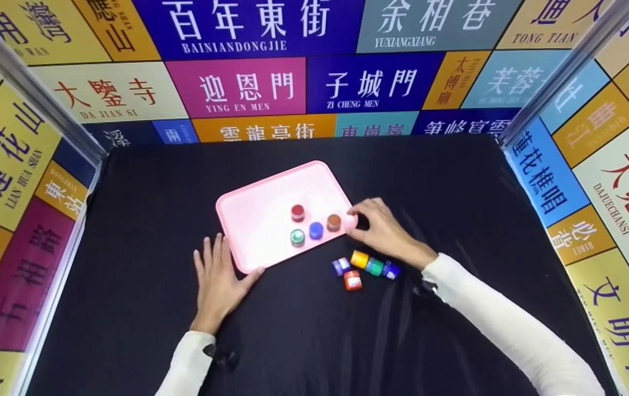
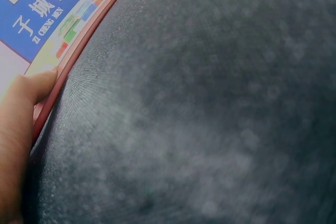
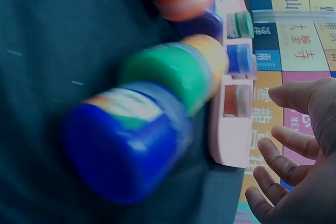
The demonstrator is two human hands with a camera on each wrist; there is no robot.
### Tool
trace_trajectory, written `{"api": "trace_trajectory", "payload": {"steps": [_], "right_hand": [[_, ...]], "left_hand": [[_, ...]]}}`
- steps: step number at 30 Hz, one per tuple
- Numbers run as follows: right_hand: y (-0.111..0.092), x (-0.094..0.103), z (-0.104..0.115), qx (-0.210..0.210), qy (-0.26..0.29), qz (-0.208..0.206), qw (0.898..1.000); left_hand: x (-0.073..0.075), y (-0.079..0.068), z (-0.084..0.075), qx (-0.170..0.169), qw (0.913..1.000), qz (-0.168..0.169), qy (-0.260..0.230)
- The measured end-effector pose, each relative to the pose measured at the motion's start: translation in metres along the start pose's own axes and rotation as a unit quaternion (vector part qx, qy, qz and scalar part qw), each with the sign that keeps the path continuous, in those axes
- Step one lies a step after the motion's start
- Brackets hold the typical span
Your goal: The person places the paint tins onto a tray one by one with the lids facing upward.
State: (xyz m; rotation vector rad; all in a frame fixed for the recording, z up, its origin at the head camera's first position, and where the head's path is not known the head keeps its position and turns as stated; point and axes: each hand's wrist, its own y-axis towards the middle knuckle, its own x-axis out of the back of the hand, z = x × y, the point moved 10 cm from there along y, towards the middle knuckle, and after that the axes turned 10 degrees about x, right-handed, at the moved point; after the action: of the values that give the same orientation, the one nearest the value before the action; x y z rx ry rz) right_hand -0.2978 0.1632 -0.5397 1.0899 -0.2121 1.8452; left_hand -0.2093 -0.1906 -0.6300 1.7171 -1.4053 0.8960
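A pink tray [image 1: 270, 220] lies tilted on the black cloth. Small paint jars stand on it: a red jar [image 1: 297, 213], a green jar [image 1: 297, 237], a blue jar [image 1: 316, 230] and a brown jar [image 1: 334, 223]. My left hand [image 1: 220, 283] is at the near left corner, its thumb [image 2: 39, 85] touching the rim and its fingers straight along the side. My right hand [image 1: 383, 228] is at the tray's right corner, beside the brown jar. In the right wrist view its fingers [image 3: 289, 163] are spread with nothing between them.
Right of the tray's near edge, a yellow jar [image 1: 359, 259], green jar [image 1: 374, 267] and dark blue jar [image 1: 391, 270] lie in a row. A purple jar [image 1: 341, 267] and an orange-red jar [image 1: 353, 280] are next to them. Sign-covered panels [image 1: 237, 85] enclose the black cloth [image 1: 171, 176].
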Motion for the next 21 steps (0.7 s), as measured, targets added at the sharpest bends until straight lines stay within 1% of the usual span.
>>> {"api": "trace_trajectory", "payload": {"steps": [5, 11, 16, 21], "right_hand": [[-0.019, -0.002, 0.004, 0.002, -0.004, 0.008, 1.000], [-0.036, -0.002, 0.007, 0.001, -0.006, 0.006, 1.000], [-0.049, -0.007, 0.008, 0.002, -0.012, 0.008, 1.000], [-0.062, -0.013, 0.007, -0.005, -0.016, 0.010, 1.000]], "left_hand": [[0.000, 0.000, 0.001, 0.004, 1.0000, 0.004, 0.004], [-0.001, 0.000, 0.003, 0.007, 0.9999, 0.010, 0.006], [-0.002, 0.000, 0.002, 0.004, 0.9999, 0.009, 0.010], [-0.003, 0.001, 0.000, 0.004, 0.9999, 0.013, 0.005]]}}
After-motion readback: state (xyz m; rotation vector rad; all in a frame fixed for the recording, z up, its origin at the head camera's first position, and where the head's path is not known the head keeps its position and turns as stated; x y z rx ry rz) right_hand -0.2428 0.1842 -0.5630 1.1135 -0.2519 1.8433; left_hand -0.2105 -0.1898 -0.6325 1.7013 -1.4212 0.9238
